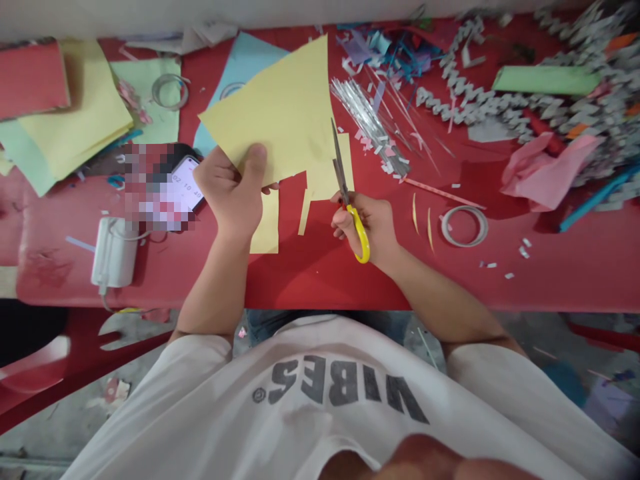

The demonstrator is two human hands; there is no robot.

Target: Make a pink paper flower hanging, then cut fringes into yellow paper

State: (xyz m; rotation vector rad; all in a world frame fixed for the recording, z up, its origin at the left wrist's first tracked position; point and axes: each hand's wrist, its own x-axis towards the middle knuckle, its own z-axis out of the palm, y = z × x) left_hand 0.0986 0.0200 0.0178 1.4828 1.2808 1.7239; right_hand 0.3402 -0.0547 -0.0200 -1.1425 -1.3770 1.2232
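Observation:
A sheet of yellow paper (285,107) is pinched in my left hand (233,190), thumb on top, held up over the table. My right hand (370,227) grips yellow-handled scissors (359,233), blades pointing away from me and slightly parted, close to the sheet's right edge. Below the sheet lie more yellow paper pieces (265,227) and a narrow yellow strip (304,213). Two thin yellow slivers (415,213) rest to the right of my right hand.
On the red table (320,280), a phone (187,180) and a white power bank (116,253) lie left. Tape rolls (464,225), silvery strips (370,123), pink paper (547,163) and grey folded garlands (465,60) cover the right. Stacked coloured paper (85,100) sits far left.

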